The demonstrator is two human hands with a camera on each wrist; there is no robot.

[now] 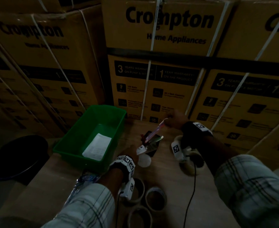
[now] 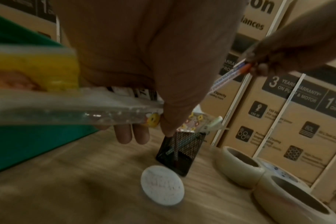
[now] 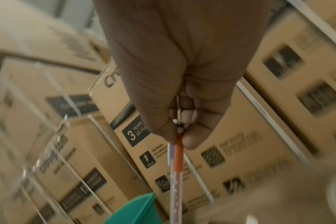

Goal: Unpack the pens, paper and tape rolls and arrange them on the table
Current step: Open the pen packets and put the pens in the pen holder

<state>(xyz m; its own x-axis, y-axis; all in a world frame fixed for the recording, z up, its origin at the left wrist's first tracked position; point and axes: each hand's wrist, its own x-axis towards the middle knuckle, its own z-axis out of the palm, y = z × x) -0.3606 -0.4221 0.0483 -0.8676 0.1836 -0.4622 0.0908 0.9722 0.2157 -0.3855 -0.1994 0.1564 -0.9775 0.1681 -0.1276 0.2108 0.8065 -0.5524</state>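
Right hand [image 3: 184,84] pinches pens [image 3: 175,163] by their top ends. Left hand [image 2: 153,63] below grips clear packet [image 2: 71,109]; mesh holder [image 2: 179,153] under both.

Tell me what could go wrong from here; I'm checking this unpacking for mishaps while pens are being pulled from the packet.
1. The right hand pinches the pens only at their very ends, so one could slip out and drop.
2. The left hand holds the clear packet tilted above the mesh pen holder; other contents may spill out.
3. Falling pens might land among the tape rolls or roll across the table.
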